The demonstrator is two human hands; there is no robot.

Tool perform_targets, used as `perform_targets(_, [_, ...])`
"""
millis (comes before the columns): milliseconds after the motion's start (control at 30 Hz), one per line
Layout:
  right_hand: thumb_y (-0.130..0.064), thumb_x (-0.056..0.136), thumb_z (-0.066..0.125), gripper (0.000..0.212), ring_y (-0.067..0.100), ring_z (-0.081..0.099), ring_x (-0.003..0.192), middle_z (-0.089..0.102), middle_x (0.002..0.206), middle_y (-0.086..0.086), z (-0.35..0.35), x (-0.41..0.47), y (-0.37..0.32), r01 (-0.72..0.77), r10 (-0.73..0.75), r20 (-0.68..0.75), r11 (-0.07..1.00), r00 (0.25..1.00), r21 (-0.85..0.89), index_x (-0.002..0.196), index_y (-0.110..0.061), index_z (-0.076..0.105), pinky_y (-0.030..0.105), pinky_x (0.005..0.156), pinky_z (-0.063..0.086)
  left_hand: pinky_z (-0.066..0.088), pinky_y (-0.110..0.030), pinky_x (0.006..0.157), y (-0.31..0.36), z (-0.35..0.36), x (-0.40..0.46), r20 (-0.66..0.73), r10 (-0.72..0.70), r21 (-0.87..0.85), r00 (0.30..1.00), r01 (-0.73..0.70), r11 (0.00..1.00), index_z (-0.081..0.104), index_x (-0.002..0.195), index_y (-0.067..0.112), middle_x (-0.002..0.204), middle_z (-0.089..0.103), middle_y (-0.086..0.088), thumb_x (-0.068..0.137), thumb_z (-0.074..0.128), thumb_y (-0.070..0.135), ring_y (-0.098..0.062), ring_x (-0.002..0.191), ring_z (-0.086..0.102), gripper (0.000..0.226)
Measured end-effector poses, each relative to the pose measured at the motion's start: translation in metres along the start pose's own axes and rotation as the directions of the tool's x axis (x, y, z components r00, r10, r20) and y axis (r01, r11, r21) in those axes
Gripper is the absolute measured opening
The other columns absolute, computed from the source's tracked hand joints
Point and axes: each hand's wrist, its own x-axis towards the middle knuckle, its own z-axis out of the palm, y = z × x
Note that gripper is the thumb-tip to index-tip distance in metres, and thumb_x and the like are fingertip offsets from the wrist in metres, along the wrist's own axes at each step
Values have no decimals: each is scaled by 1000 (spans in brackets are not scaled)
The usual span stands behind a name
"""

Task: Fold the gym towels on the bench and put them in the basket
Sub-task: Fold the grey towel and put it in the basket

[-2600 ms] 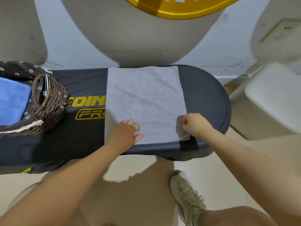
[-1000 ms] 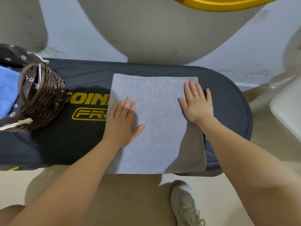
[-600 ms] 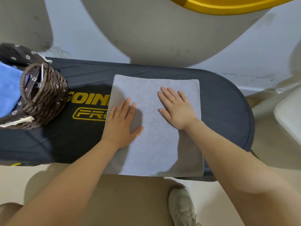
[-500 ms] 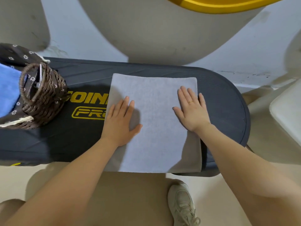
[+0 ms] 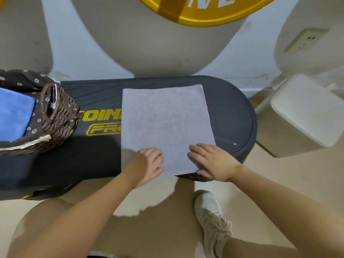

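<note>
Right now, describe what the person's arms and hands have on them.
Both forearms are bare, with no sleeves, watch or gloves in view. The right hand wears a thin gold ring on one finger. The left hand shows no ring or other jewellery. No markings are visible on either arm.

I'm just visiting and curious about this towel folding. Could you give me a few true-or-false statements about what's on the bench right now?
1. The grey towel lies flat on the bench. True.
2. Both hands are at the towel's far edge. False: the left hand and right hand are at its near edge.
3. The basket stands to the towel's right. False: it is on the left.
4. A blue towel lies in the basket. True.
5. The right hand wears a ring. True.
</note>
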Motion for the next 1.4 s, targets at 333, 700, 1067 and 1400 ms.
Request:
perform_targets(333, [-3,93,46,50,26,16,146,14,158,8,-6,-12,-5,-134,134,114,991,984,-6,141,-2,32,36,104,43,24,-36,109,-29,1,-39,300,90,159,950,-143,977,12,148,26,156,10,0,48,72,11,-25,128,31,118])
perform_targets(700, [-16,89,50,1,25,55,86,60,95,7,-29,-14,7,-465,469,105,774,877,430,90,-16,51,31,72,42,55,-37,83,-26,-31,-36,51,-277,-210,959,282,936,70,103,15,114,68,-1,68,36,1,-14,107,56,51])
perform_targets(1067, [-29,67,41,24,22,38,69,41,65,7,-51,-14,17,-455,543,251,281,802,845,57,-7,46,33,68,30,31,-22,51,-30,-76,-23,384,-435,-368,815,567,737,57,64,24,54,48,5,58,34,21,-15,56,42,24])
perform_targets(1400, [-16,91,42,22,16,42,70,48,71,-1,-63,64,51,-431,720,101,292,687,854,70,-12,46,30,59,32,37,-27,66,-65,-69,3,162,-749,-800,643,529,282,61,82,8,79,57,-5,86,46,18,-14,74,49,18])
